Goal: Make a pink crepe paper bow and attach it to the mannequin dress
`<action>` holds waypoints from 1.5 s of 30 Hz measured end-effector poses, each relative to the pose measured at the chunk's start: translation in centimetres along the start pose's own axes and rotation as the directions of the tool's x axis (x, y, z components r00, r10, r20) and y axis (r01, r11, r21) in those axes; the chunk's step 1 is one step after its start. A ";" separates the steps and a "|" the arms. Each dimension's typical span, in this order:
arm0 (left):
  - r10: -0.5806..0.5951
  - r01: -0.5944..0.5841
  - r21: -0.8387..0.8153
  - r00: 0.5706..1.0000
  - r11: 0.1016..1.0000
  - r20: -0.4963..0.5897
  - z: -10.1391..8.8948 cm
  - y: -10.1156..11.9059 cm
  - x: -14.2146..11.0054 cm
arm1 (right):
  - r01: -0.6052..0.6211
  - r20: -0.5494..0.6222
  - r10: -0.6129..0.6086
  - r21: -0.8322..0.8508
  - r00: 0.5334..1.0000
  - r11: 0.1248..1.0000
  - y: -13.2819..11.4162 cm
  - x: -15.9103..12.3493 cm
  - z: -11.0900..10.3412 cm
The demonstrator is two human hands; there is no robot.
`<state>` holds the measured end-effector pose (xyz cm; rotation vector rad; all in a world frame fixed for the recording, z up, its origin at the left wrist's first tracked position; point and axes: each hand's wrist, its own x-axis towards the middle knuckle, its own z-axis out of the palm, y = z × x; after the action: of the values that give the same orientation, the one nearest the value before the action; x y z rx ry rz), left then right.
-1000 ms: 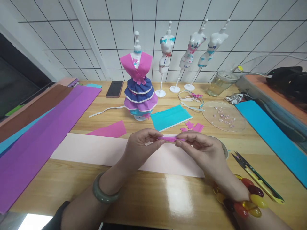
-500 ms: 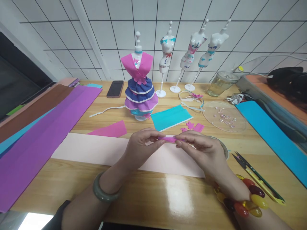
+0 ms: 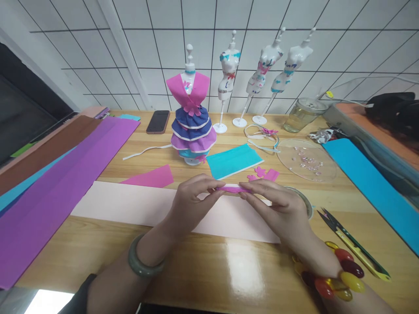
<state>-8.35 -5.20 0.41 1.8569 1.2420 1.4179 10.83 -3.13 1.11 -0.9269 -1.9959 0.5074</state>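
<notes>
A small folded pink strip (image 3: 233, 189), pale along its upper edge, is stretched between my two hands. My left hand (image 3: 193, 200) pinches its left end, and my right hand (image 3: 278, 203) pinches the right end between thumb and fingers. Below lies a long pale pink sheet (image 3: 124, 203), flat on the table. Just beyond my fingers are a turquoise piece with a white edge (image 3: 234, 160) and small pink cut-outs (image 3: 271, 175). Behind them stands a mini mannequin (image 3: 191, 117) in a pink top and tiered blue and purple skirt. A pink offcut (image 3: 150, 176) lies left of my hands.
Thread snips (image 3: 353, 244) lie at right, near a clear dish of small gems (image 3: 307, 161) and a blue sheet (image 3: 369, 192). Several coloured sheets (image 3: 72, 183) cover the left side. At the back are a phone (image 3: 158, 121), bare mannequins (image 3: 229, 74) and a glass jar (image 3: 303, 115).
My fingers have shifted slightly on the pink strip, and more of its pale upper edge shows. Both hands keep their pinch; the things on the table stay put.
</notes>
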 end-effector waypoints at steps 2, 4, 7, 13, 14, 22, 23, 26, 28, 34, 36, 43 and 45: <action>0.008 -0.008 0.008 1.000 1.000 0.001 0.0 0.0 0.0 | 0.023 -0.007 -0.023 -0.018 1.000 1.000 0.1 -0.1 0.0; 0.016 -0.017 0.015 1.000 1.000 0.003 0.0 0.0 0.0 | 0.049 -0.012 -0.050 -0.040 0.999 0.998 0.1 -0.1 0.0; 0.033 -0.033 0.020 0.999 0.999 0.012 0.0 -0.1 0.0 | 0.065 -0.008 -0.066 -0.070 0.998 0.995 0.0 0.0 0.0; 0.080 -0.084 0.089 0.996 0.992 0.044 -0.1 -0.4 0.0 | 0.026 0.013 -0.025 -0.074 1.000 0.997 0.1 0.0 0.0; 0.095 -0.100 0.112 0.994 0.989 0.049 -0.1 -0.5 0.0 | 0.010 0.022 -0.008 -0.066 1.000 0.998 0.2 0.0 0.0; 0.215 -0.242 0.259 0.968 0.935 0.126 -0.5 -0.9 0.1 | -0.066 0.123 0.066 -0.005 0.990 0.998 0.7 -0.1 0.0; 0.217 -0.247 0.268 0.966 0.931 0.138 -0.5 -0.9 0.1 | -0.065 0.128 0.065 -0.008 0.990 0.998 0.8 -0.1 0.0; 0.205 -0.251 0.296 0.962 0.921 0.178 -0.7 -0.8 0.2 | -0.031 0.138 0.035 -0.029 0.990 0.999 1.0 -0.1 0.0; 0.190 -0.247 0.318 0.961 0.915 0.201 -0.7 -0.8 0.3 | 0.011 0.143 -0.003 -0.053 0.990 0.999 1.0 -0.1 0.0; 0.178 -0.260 0.394 0.956 0.881 0.233 -0.8 -0.8 0.5 | 0.113 0.183 -0.089 -0.122 0.979 0.986 0.8 0.1 -0.1; 0.198 -0.278 0.418 0.954 0.864 0.225 -0.8 -1.0 0.4 | 0.135 0.195 -0.108 -0.132 0.975 0.982 0.8 0.1 -0.1; 0.312 -0.420 0.443 0.903 0.792 0.296 -0.1 -1.7 -0.1 | 0.177 0.265 -0.136 -0.137 0.955 0.975 0.9 -0.4 0.4; 0.313 -0.427 0.432 0.897 0.794 0.312 0.0 -1.7 -0.2 | 0.178 0.282 -0.133 -0.141 0.950 0.974 0.8 -0.5 0.5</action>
<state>-8.97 -4.57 -1.03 2.6582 1.2445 1.0779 10.92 -2.96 0.04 -0.8229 -2.3679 0.4016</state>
